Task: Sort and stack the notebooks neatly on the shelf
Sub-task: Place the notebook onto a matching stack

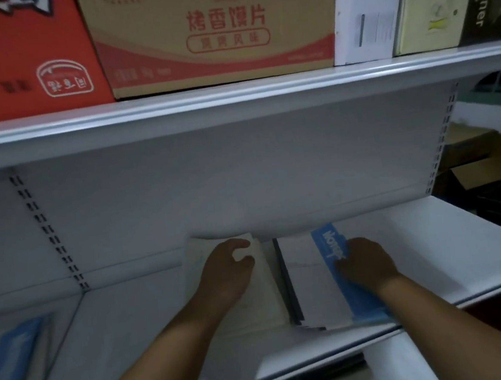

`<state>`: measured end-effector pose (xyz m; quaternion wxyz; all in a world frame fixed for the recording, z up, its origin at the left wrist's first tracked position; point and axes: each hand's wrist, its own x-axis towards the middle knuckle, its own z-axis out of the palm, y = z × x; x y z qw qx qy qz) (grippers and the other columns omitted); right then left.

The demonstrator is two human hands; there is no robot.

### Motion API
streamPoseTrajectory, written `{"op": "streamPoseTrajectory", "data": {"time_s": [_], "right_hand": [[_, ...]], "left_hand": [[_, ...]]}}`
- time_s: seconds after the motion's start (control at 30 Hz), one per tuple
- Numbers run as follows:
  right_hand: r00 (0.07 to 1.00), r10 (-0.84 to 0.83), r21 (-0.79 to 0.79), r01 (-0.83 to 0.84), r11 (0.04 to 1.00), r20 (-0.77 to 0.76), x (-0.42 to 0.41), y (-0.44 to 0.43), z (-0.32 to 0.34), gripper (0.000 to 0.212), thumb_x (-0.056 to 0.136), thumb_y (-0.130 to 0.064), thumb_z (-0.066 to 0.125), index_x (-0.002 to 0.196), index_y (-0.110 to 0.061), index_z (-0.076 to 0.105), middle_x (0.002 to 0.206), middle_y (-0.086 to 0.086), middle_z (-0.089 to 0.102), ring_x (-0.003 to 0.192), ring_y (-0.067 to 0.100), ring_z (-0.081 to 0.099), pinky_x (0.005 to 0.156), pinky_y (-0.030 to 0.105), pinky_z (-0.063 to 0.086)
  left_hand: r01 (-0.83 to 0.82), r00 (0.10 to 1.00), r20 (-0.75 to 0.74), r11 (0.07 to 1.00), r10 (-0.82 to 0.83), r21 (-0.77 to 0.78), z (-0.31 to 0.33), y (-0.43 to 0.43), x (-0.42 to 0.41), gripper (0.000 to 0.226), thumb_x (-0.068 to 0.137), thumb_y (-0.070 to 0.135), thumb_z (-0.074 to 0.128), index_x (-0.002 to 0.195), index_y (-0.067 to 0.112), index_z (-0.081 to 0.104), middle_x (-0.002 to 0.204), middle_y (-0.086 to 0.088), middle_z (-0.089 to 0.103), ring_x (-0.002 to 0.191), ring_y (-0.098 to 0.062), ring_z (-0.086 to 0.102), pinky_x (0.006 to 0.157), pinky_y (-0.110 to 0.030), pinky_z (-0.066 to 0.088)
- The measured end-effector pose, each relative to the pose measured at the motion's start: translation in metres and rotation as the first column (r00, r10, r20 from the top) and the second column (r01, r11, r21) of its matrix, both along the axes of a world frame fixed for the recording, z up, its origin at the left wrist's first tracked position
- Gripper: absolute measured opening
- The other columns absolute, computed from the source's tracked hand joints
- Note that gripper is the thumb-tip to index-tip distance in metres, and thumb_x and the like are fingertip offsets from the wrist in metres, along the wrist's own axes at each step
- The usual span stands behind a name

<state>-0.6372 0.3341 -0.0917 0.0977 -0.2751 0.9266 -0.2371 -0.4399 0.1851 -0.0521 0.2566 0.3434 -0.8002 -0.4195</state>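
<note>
On the white shelf [436,246] two piles of notebooks lie side by side, long edges running front to back with a narrow gap between them. The left hand [226,274] rests on the pale notebook [250,308], covering its far half. Its fingers are curled, and thumb and forefinger seem to pinch the far right corner, where a bit of white cover shows between them. The right hand [366,262] lies flat on the blue-banded notebook [310,286], fingers nearly straight and pressing on the blue strip with white lettering along its right side, gripping nothing. That notebook tops a small pile: dark spines show along its left edge, and the near corners fan out unevenly just at the shelf's front lip. The pale notebook's near edge stops a little short of the lip, and its far edge almost meets the grey back panel [242,184]. To the right of the blue band the shelf surface runs bare to its end, near the right slotted upright [443,136]. To the left there is bare surface too. A blue notebook [11,373] lies well apart in the next bay, at the lower left. The upper shelf [233,104] hangs well above the hands, carrying a brown carton [218,31] and a red carton [16,60].
</note>
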Motion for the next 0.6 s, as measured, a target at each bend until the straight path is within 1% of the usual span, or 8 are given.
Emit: {"op": "streamPoseTrajectory", "data": {"time_s": [0.1,0.17,0.23,0.3,0.4,0.5,0.57,0.6], "right_hand": [[0.989,0.018,0.168,0.007,0.986,-0.148,0.010,-0.013,0.005,0.039,0.087,-0.033,0.054,0.119,-0.010,0.054,0.124,0.013,0.051,0.114,0.031,0.051,0.090,0.033,0.046],[0.981,0.016,0.140,0.012,0.990,-0.193,0.026,-0.029,0.016,0.044,0.086,-0.032,0.057,0.125,-0.012,0.052,0.129,0.015,0.047,0.119,0.034,0.045,0.097,0.038,0.042],[0.983,0.031,-0.126,-0.054,0.990,-0.181,0.053,-0.053,0.031,0.044,0.082,-0.025,0.064,0.123,-0.009,0.056,0.130,0.019,0.049,0.119,0.037,0.047,0.101,0.041,0.042],[0.967,0.120,-0.397,-0.203,0.895,-0.223,0.095,-0.085,0.050,0.035,0.081,-0.018,0.068,0.114,-0.008,0.063,0.123,0.017,0.057,0.111,0.035,0.054,0.097,0.037,0.044],[0.891,0.290,-0.489,-0.438,0.754,-0.350,0.175,-0.126,0.078,0.021,0.084,-0.019,0.064,0.105,-0.015,0.066,0.102,-0.002,0.059,0.099,0.018,0.054,0.083,0.023,0.039],[0.835,0.459,-0.483,-0.550,0.681,-0.303,0.246,-0.158,0.079,0.013,0.083,-0.018,0.064,0.095,-0.018,0.069,0.088,-0.006,0.061,0.084,0.011,0.056,0.075,0.020,0.039],[0.814,0.558,-0.441,-0.566,0.697,-0.163,0.285,-0.179,0.061,0.012,0.083,-0.021,0.063,0.093,-0.021,0.069,0.083,-0.007,0.064,0.079,0.009,0.059,0.073,0.018,0.041],[0.795,0.602,-0.392,-0.577,0.716,-0.071,0.302,-0.188,0.049,0.014,0.083,-0.023,0.062,0.096,-0.022,0.069,0.087,-0.006,0.066,0.083,0.010,0.061,0.075,0.017,0.042]], "left_hand": [[-0.091,0.995,-0.046,0.978,0.084,-0.188,-0.002,-0.026,0.035,0.022,0.089,0.010,0.053,0.107,0.019,0.062,0.113,0.009,0.051,0.098,-0.004,0.046,0.082,-0.012,0.031],[-0.156,0.988,-0.052,0.953,0.147,-0.258,-0.003,-0.043,0.066,0.020,0.087,0.010,0.053,0.104,0.017,0.062,0.112,0.005,0.054,0.097,-0.008,0.050,0.081,-0.012,0.032],[-0.185,0.981,-0.005,0.942,0.192,-0.282,-0.008,-0.063,0.101,0.021,0.085,0.016,0.052,0.103,0.017,0.062,0.113,0.002,0.056,0.104,-0.013,0.053,0.085,-0.015,0.034],[-0.183,0.969,0.096,0.925,0.226,-0.332,-0.017,-0.084,0.142,0.024,0.086,0.016,0.053,0.108,0.014,0.062,0.119,-0.002,0.054,0.115,-0.016,0.050,0.089,-0.013,0.029],[-0.193,0.921,0.248,0.906,0.299,-0.376,-0.025,-0.116,0.207,0.039,0.087,0.021,0.053,0.125,0.012,0.053,0.135,-0.004,0.047,0.129,-0.018,0.041,0.099,-0.013,0.024],[-0.279,0.834,0.388,0.907,0.392,-0.317,-0.024,-0.143,0.273,0.051,0.088,0.020,0.056,0.137,0.014,0.042,0.143,-0.005,0.041,0.133,-0.020,0.039,0.107,-0.023,0.027],[-0.341,0.780,0.456,0.902,0.428,-0.263,-0.026,-0.156,0.312,0.054,0.088,0.022,0.057,0.138,0.015,0.040,0.146,-0.006,0.039,0.132,-0.020,0.040,0.106,-0.025,0.030],[-0.366,0.748,0.494,0.897,0.443,-0.248,-0.028,-0.160,0.327,0.055,0.088,0.024,0.057,0.138,0.016,0.039,0.146,-0.006,0.038,0.132,-0.021,0.039,0.106,-0.026,0.031]]}}
